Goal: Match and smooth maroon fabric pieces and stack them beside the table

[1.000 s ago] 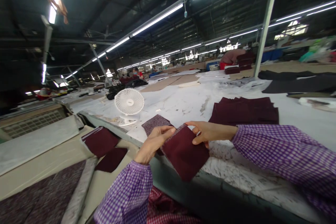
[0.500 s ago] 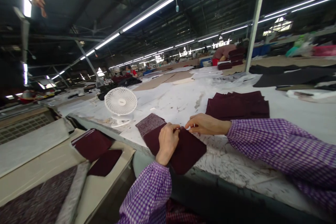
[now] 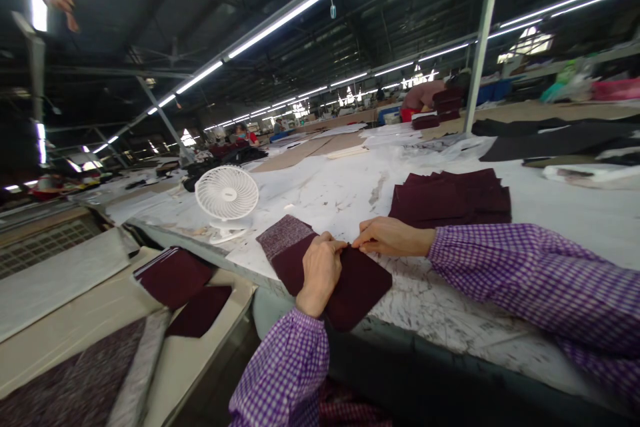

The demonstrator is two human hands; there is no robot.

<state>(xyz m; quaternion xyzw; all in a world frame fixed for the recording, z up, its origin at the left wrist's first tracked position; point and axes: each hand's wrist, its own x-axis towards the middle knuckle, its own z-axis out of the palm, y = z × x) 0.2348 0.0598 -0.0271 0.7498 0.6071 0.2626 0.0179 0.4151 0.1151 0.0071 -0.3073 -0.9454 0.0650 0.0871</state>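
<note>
A dark maroon fabric piece [image 3: 361,287] lies at the near edge of the white-covered table, its front corner hanging over the edge. My left hand [image 3: 321,268] rests on it with the fingers closed, pinching its upper edge. Close by on the right, my right hand [image 3: 387,236] pinches the same edge between thumb and forefinger. The two sets of fingertips are almost touching. Under and left of my left hand, a speckled maroon-grey fabric piece [image 3: 284,235] shows beside more plain maroon cloth.
A white desk fan [image 3: 227,195] stands to the left. Beyond my right hand lies a stack of maroon pieces [image 3: 450,199]. On the lower left surface are more maroon pieces [image 3: 175,277]. A metal post [image 3: 484,40] rises at the back right, near a bending co-worker [image 3: 423,95].
A small white bit seen at my right fingertips is no longer visible. My right fingers have closed onto the fabric edge. The whole view has shifted slightly.
</note>
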